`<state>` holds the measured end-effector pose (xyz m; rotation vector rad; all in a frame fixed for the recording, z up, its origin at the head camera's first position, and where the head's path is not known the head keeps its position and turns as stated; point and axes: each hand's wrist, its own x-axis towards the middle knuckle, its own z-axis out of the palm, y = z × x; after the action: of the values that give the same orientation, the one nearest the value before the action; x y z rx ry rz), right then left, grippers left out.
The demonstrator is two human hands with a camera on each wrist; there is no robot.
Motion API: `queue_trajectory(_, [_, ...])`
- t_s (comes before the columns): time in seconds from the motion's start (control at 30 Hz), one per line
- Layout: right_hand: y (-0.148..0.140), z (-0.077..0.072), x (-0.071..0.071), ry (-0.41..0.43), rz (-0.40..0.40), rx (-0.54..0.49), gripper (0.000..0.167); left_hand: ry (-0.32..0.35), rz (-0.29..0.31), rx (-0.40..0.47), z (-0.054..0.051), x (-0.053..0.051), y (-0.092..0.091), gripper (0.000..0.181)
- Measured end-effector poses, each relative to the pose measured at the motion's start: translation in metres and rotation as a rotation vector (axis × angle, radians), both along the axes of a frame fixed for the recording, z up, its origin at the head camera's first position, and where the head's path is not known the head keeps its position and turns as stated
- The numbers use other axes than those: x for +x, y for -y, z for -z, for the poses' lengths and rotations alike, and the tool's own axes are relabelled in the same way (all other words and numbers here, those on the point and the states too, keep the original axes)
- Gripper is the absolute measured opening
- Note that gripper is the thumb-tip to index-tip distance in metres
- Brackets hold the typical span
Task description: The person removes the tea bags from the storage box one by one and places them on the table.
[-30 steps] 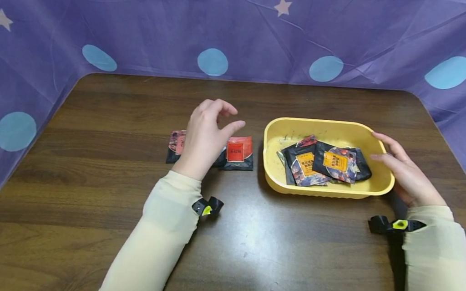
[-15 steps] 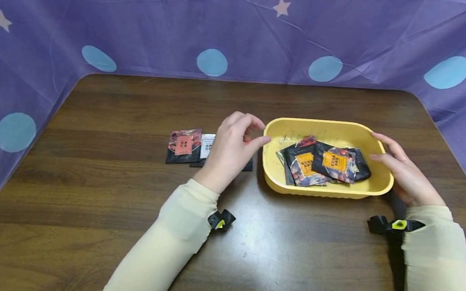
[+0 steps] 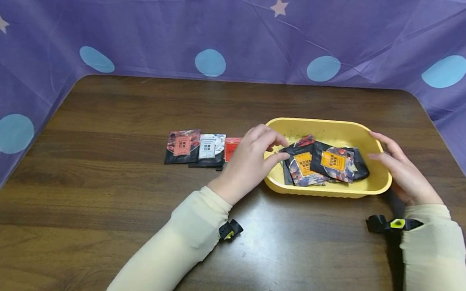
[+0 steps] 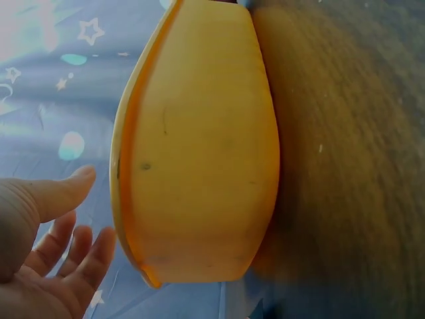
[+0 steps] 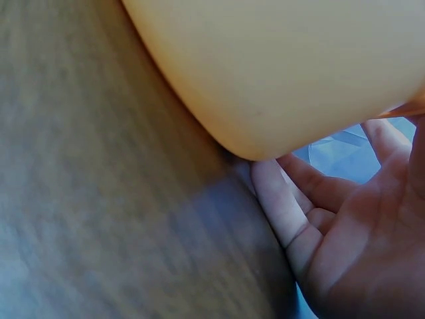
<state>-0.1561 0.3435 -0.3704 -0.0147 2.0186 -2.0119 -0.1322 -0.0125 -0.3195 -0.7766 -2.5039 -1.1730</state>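
A yellow plastic tub (image 3: 370,174) holds a loose pile of sachets; two with orange labels lie uppermost, one at the right (image 3: 333,161) and one at the left (image 3: 303,164). My left hand (image 3: 249,159) hovers over the tub's left rim, thumb and fingers parted, with nothing between them. In the left wrist view those fingers (image 4: 86,266) stand beside the rim. My right hand (image 3: 409,177) holds the tub's right end, thumb over the rim and fingers outside. The right wrist view shows fingertips (image 5: 265,176) against the tub's underside.
Left of the tub, a row of sachets lies on the brown wooden table (image 3: 102,190): one pink-labelled (image 3: 182,146), one white-labelled (image 3: 208,149), one red (image 3: 230,147) partly behind my left hand. A purple curtain (image 3: 164,21) hangs behind the table.
My left hand has moved right, from above the sachet row to over the tub's left rim, uncovering the pink and white sachets. My right hand has stayed on the tub.
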Motion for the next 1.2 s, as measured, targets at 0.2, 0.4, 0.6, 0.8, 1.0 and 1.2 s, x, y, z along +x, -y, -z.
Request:
queue_trajectory(0.2, [0.000, 0.000, 0.000, 0.001, 0.002, 0.002, 0.048, 0.035, 0.061, 0.008, 0.003, 0.002, -0.003, 0.015])
queue_trajectory(0.4, [0.000, -0.001, 0.001, -0.003, 0.004, -0.004, 0.048, 0.053, 0.088, -0.049, 0.006, 0.003, -0.009, 0.015])
queue_trajectory(0.6, [0.001, -0.002, 0.001, -0.002, 0.003, 0.001, 0.048, 0.075, 0.111, -0.087, 0.007, 0.004, -0.014, 0.018])
queue_trajectory(0.8, [0.001, -0.001, 0.001, -0.001, 0.006, -0.005, 0.048, 0.105, 0.119, -0.128, 0.008, 0.002, -0.020, 0.020])
queue_trajectory(1.0, [0.001, -0.001, 0.001, 0.005, 0.010, 0.003, 0.048, 0.144, 0.145, -0.221, 0.007, -0.006, -0.031, 0.026])
queue_trajectory(1.2, [0.001, -0.001, 0.000, 0.003, 0.009, -0.011, 0.048, 0.150, 0.165, -0.336, 0.002, -0.016, -0.046, 0.032])
